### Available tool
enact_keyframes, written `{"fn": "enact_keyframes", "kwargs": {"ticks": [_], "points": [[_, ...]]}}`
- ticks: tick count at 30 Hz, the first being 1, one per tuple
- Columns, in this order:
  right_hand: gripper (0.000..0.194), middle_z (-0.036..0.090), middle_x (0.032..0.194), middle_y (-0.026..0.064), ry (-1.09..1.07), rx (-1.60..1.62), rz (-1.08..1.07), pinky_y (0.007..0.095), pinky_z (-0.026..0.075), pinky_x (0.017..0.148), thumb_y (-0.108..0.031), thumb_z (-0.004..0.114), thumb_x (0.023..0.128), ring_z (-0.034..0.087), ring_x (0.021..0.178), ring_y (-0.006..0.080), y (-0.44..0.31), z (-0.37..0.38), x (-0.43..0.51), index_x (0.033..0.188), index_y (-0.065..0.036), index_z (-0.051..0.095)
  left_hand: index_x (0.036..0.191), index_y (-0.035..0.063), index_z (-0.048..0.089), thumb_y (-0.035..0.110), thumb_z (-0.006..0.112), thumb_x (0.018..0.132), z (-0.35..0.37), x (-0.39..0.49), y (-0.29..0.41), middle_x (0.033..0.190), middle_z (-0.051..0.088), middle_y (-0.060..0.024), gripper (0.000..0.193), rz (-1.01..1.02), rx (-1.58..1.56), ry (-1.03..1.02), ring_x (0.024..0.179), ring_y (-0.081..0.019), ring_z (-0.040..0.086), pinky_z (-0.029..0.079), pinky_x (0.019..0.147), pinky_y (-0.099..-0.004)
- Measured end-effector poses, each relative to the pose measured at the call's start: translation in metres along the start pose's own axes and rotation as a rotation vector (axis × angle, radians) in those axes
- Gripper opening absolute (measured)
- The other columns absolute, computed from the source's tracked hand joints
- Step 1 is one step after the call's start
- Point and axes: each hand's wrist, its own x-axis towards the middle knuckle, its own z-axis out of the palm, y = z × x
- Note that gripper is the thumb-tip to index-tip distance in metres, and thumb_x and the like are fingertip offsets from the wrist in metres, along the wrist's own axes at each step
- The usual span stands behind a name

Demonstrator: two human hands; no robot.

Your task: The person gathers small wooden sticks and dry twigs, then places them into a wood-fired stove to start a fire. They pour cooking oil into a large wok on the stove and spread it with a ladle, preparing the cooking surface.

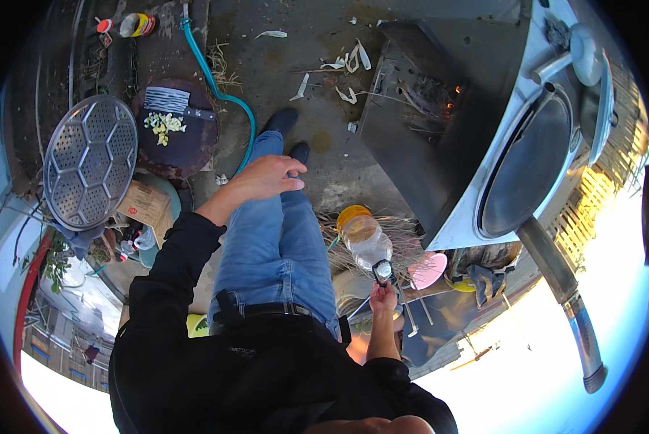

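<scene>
My right hand grips the dark handle of a clear plastic oil jug, which has amber liquid at its far end. Over my jeans hovers my left hand, fingers loosely apart and holding nothing. To the right, a dark wok is set into the top of a metal wood stove. Flames glow among sticks in its firebox. On the left, a round chopping block bears a cleaver and chopped pale pieces, perhaps garlic or scallion.
A perforated metal steamer plate leans at the left, near a cardboard box. A teal hose crosses the floor. Dry twigs and a pink basin lie beside the stove. A stovepipe rises at the right.
</scene>
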Motion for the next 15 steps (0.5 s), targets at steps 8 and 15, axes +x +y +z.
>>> {"fn": "enact_keyframes", "kwargs": {"ticks": [8, 15], "points": [[0.019, 0.075, 0.101, 0.0131, -0.114, 0.269, -0.165, 0.031, 0.067, 0.075, -0.018, 0.059, 0.112, 0.075, 0.096, 0.0359, 0.013, -0.022, -0.033, 0.114, -0.001, 0.067, 0.127, 0.0064, 0.075, 0.018, 0.064, 0.102, 0.037, 0.087, -0.008, 0.126, 0.076, -0.0119, 0.031, -0.168, 1.241, -0.076, 0.112, -0.0275, 0.076, 0.059, 0.086, -0.0427], [0.018, 0.075, 0.115, 0.0123, -0.365, 0.518, -0.195, 0.0297, 0.064, 0.084, -0.011, 0.064, 0.109, 0.072, 0.11, 0.0343, 0.022, -0.029, -0.086, 0.121, 0.001, 0.069, 0.091, 0.008, 0.075, 0.013, 0.068, 0.086, 0.164, 0.013, 0.099, 0.1, 0.071, -0.0132, 0.009, 0.546, 1.223, -0.288, 0.096, -0.0327, 0.074, 0.061, 0.079, -0.0463]]}}
